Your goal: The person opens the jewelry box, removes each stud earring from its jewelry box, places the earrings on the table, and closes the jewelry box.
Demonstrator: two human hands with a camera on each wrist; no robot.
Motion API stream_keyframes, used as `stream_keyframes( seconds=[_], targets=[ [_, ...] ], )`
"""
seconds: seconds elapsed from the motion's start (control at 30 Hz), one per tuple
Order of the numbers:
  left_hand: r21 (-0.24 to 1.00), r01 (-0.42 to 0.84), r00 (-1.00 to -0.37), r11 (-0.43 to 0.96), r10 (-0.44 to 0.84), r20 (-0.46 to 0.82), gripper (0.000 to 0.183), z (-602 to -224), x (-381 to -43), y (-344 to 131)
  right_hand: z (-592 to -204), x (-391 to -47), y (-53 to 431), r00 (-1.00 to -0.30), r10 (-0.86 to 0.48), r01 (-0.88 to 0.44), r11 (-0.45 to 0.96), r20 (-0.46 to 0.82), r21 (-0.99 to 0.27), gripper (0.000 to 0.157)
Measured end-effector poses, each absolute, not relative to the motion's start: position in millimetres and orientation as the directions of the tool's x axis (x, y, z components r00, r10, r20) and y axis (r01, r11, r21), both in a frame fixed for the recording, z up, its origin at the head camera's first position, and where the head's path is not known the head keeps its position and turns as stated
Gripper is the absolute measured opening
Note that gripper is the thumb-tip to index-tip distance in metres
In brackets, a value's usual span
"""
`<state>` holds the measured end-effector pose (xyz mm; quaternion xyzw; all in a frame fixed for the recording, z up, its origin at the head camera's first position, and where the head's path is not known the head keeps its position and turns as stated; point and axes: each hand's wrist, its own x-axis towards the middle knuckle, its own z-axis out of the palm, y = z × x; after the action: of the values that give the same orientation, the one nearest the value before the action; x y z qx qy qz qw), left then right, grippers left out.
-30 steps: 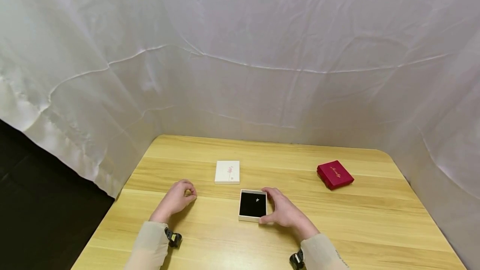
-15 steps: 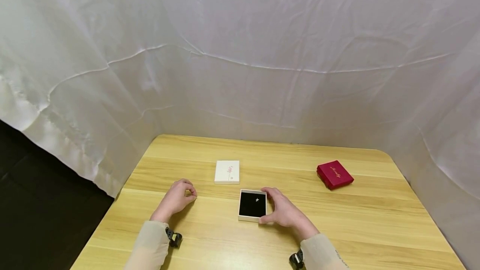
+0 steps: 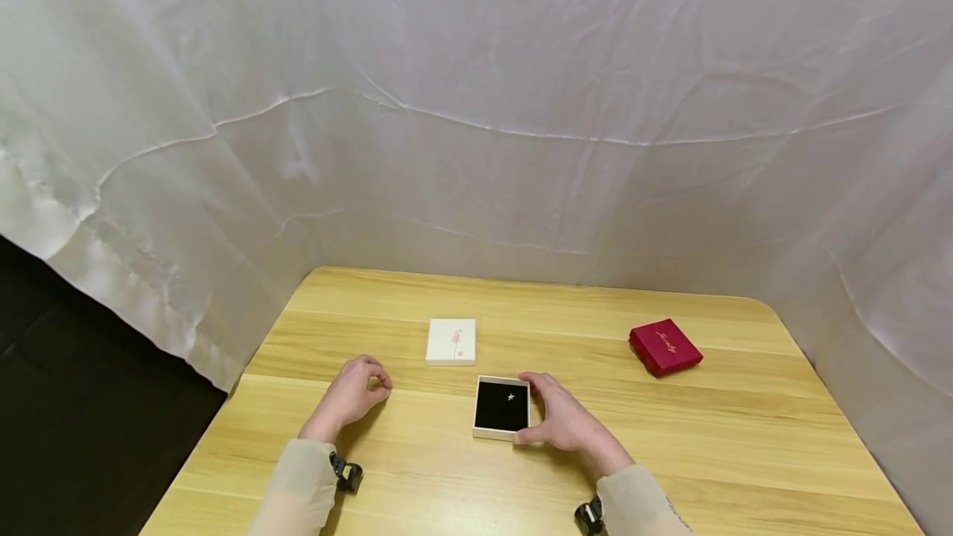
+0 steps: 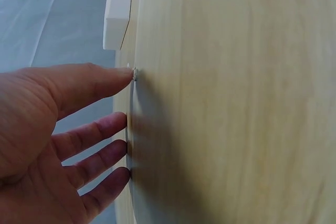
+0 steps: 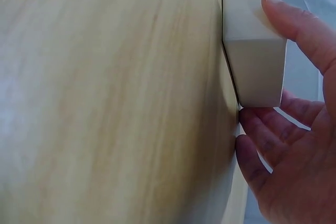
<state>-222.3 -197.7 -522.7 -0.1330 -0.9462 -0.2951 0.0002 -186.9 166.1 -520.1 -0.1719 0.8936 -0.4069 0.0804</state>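
Observation:
My right hand (image 3: pixel 564 418) grips a white open jewelry box (image 3: pixel 495 434) from its right side, thumb at the near edge and fingers at the far edge. Black padding lines the box, and a small silver star-shaped earring (image 3: pixel 510 397) sits on it toward the upper right. To the left of the box, my left hand (image 3: pixel 347 392) is low over the table. In the left wrist view its thumb tip pinches a tiny shiny silver earring (image 4: pixel 135 74); the index finger is hidden behind the thumb, and the other fingers are loosely bent at the tabletop.
A white lid (image 3: pixel 451 342) with a pink flower print lies behind the open box. Farther right is a closed red jewelry box (image 3: pixel 665 346) with gold lettering. The wooden table (image 3: pixel 733 428) meets a pale curtain (image 3: pixel 521 189) at its back and sides.

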Motion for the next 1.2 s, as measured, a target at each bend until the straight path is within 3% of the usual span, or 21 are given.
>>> stream_keyframes(
  seconds=[0.2,0.47,0.6,0.93,1.2],
  targets=[
    [0.585,0.217,-0.972,0.781,0.23,0.052,0.012,-521,-221,-195,-521,-184,166,-0.932,-0.363,-0.241,0.616,0.001,-0.75,0.092],
    [0.601,0.182,-0.976,0.778,0.216,0.015,0.036,-516,-213,-189,-522,-178,167,-0.925,-0.38,-0.264,0.631,0.006,-0.729,0.101],
    [0.607,0.205,-0.973,0.768,0.225,0.044,0.045,-512,-210,-182,-521,-178,168,-0.923,-0.385,-0.283,0.637,0.021,-0.717,0.099],
    [0.655,0.31,-0.945,0.689,0.301,0.131,0.034,-504,-207,-147,-522,-182,167,-0.929,-0.368,-0.276,0.635,0.032,-0.722,0.093],
    [0.808,0.363,-0.904,0.464,0.386,0.184,0.026,-499,-211,-115,-524,-186,169,-0.93,-0.367,-0.26,0.603,0.027,-0.754,0.093]
  ],
)
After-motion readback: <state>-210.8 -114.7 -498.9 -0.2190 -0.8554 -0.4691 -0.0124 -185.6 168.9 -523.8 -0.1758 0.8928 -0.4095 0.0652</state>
